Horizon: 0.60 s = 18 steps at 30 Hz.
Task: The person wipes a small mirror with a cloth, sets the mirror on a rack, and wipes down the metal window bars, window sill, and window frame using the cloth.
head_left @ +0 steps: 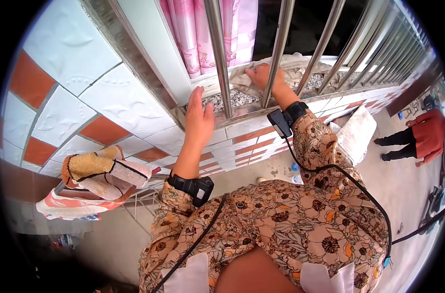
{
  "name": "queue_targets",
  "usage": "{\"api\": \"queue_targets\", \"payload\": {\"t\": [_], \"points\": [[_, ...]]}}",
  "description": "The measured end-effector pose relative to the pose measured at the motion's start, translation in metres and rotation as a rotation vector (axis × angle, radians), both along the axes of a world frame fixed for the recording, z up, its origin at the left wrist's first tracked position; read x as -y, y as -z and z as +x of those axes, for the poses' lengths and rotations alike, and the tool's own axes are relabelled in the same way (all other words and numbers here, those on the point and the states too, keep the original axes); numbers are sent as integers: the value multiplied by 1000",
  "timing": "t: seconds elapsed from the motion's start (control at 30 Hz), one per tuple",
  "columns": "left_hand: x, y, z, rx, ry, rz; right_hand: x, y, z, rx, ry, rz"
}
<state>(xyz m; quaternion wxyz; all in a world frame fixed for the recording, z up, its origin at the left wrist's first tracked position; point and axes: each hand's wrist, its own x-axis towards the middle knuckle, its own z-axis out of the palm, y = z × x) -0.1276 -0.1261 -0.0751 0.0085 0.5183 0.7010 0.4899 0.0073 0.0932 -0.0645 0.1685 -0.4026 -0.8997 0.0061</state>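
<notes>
Sleeves and front of a flowered shirt [281, 215] fill the near part of the view, with a black cable [356, 185] running over the cloth of the right side. A black strap [195, 189] sits on the left wrist, and a black box [280, 123] is fixed at the right one.

Beyond the wrists, the left hand [200, 116] is open and holds nothing, its fingers straight and close together, near the lower corner of a white window frame [156, 44]. Whether its fingertips touch the frame cannot be told. The right hand [268, 78] reaches between upright metal bars [218, 49] and touches a crumpled grey rag [295, 63]; its fingers are partly hidden, so I cannot tell whether they grip it. The rag lies on the speckled stone sill [244, 101], behind the bars, along the foot of the window.

To the left, yellowish and pink towels [93, 168] hang beside the wall [124, 102] of white and orange tiles. Behind the bars hangs a pink curtain [193, 39], next to dark glass.

Past the right forearm, a whitish bundle [356, 132] is near the tiled wall. Farther right, a person [427, 134] in a red top and dark trousers stands on the floor [371, 168].
</notes>
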Motion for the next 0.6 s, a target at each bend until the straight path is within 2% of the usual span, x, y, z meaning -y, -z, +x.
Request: {"api": "queue_targets", "payload": {"t": [0.07,0.13,0.2,0.23,0.27,0.33,0.37,0.43,0.47,0.5,0.53,0.57,0.6], "points": [[-22,3,-10,75,11,-56,-1,-16,-3,31,-84,-283],[-36,9,-11,143,22,-112,-17,12,-4,-229,-498,-705],[-57,12,-9,154,145,-3,-13,16,-27,-104,-594,-628],[-69,20,-20,-57,234,177,-9,7,-32,-160,-699,-774],[-75,18,-24,-58,233,168,-9,1,-27,-165,-700,-783],[-87,8,-32,-233,170,-45,-8,-8,-19,-375,-878,-1020],[-92,18,-38,-375,39,-192,-14,0,-8,-405,-755,-806],[-88,12,-29,-436,-67,-269,-16,-5,28,-213,-295,-329],[-87,10,-25,-499,-162,-342,-10,-10,34,-207,-317,-331],[-89,19,-25,-496,-180,-356,0,-11,39,-211,-212,-170],[-92,32,-29,-549,-300,-283,6,-10,39,-219,-104,-14],[-92,32,-32,-608,-418,-208,5,-5,31,-230,-121,-31],[-92,31,-35,-610,-435,-222,0,-1,22,-111,-200,-15]]}}
